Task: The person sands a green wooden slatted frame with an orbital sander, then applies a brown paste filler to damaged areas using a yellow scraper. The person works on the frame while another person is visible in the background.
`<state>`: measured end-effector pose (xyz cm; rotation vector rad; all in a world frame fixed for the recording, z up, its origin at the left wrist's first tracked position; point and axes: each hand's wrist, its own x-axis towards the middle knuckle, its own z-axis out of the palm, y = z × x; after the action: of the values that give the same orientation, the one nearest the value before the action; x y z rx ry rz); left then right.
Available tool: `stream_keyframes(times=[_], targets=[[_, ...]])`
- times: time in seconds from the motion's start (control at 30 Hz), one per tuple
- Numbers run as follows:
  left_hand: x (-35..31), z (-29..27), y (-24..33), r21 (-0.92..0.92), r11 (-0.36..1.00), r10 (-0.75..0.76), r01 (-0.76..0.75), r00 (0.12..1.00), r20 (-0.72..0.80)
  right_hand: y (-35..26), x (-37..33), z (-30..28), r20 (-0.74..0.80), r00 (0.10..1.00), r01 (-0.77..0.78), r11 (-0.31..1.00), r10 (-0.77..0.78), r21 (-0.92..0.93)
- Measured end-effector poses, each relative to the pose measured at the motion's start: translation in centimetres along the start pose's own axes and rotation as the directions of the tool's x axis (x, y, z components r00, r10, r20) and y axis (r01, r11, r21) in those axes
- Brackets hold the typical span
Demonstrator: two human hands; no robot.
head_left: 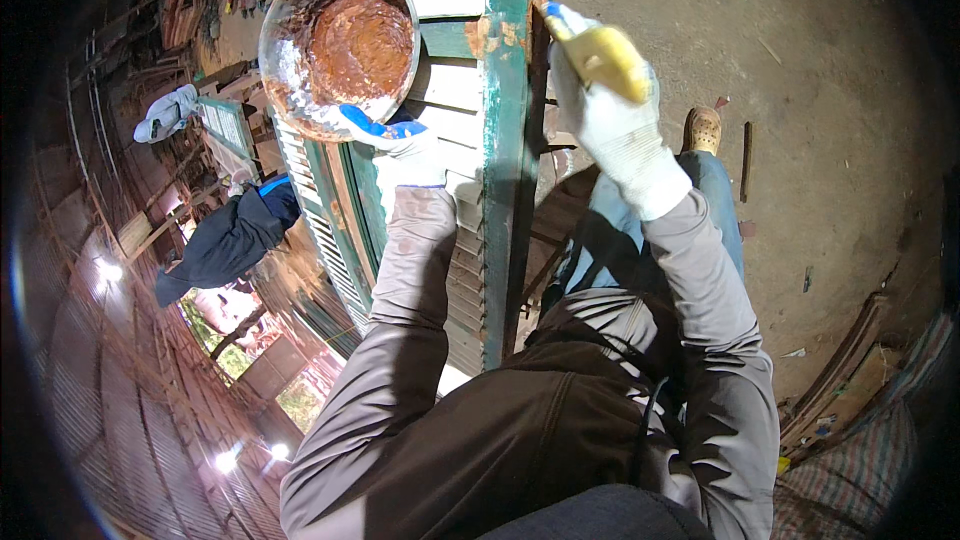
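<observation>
My left hand [405, 150], in a white glove with blue fingertips, grips the near rim of a round metal bowl [285, 70]. Reddish-brown paste [362, 35] lies thick inside the bowl, with smears up its wall. The bowl is held over a green-framed louvred shutter [497, 140] with pale slats. My right hand [610, 120], gloved too, is closed around a yellow-handled tool [608, 58], slightly smeared by motion. Its working end is hidden or too blurred to make out. That hand is at the shutter's right edge, where brown patches [490, 37] mark the green paint.
Another person [235, 235] in dark clothing is at the left, near a second green shutter [335, 200] and stacked wood. My shoe [703, 130] stands on the dirt floor [830, 140]. Wood strips [835, 360] and a striped sack [860, 470] lie at lower right.
</observation>
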<state>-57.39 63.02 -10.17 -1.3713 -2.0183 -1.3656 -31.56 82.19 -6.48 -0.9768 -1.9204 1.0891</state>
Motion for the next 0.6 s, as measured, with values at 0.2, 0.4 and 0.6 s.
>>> stream_keyframes(times=[0.2,0.4,0.6], targets=[[0.4,0.9,-1.2,-0.004,1.0,-0.007,0.007,1.0,-0.002,-1.8,-4.3,-1.0,0.136,0.987,0.085,0.996,-0.081,-0.023],[1.2,-0.2,-1.0,0.007,1.0,-0.008,0.008,1.0,0.004,2.3,-0.2,-0.7,-0.112,0.988,0.128,0.974,-0.108,0.189],[2.1,0.1,-1.5,0.004,1.0,-0.001,0.001,1.0,0.027,2.3,-2.1,-0.2,-0.01,0.988,0.156,0.976,-0.156,0.149]])
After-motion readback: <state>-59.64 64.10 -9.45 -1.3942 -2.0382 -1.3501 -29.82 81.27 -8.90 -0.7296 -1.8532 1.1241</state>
